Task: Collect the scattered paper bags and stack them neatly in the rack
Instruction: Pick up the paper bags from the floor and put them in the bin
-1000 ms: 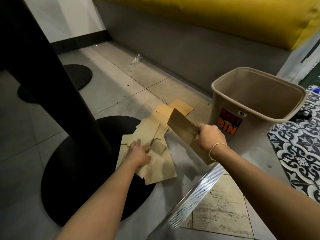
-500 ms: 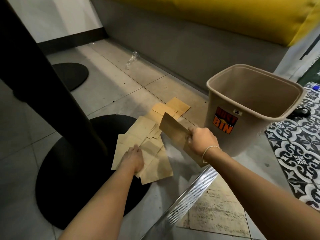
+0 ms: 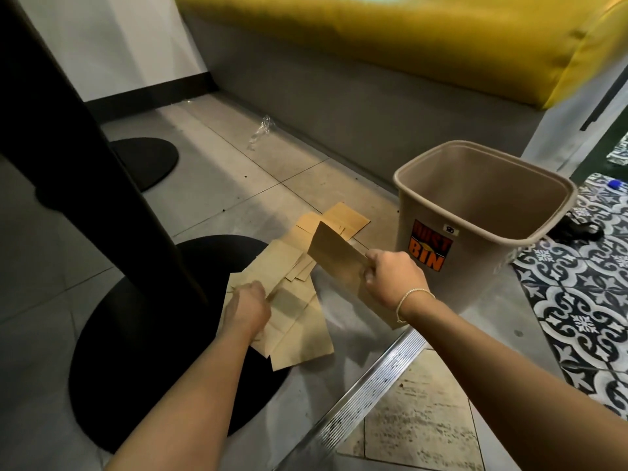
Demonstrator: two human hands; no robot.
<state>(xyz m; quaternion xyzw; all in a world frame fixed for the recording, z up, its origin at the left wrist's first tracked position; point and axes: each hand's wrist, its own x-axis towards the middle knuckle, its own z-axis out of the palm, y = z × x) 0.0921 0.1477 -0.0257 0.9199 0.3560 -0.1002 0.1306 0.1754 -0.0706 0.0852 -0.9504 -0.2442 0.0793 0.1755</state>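
Observation:
Several flat brown paper bags lie scattered on the floor, partly over a black table base. More bags lie farther back near the bin. My right hand grips one or more brown bags, held up off the floor on edge. My left hand is down on the pile with its fingers curled on the edge of a bag there.
A beige bin labelled DUST BIN stands at the right, open. A black table post rises at the left. A grey bench base with a yellow cushion runs behind. A metal floor strip crosses the front.
My left hand has gone from lying flat on the pile to curling its fingers on a bag's edge. My right hand keeps the held bags raised, about where they were.

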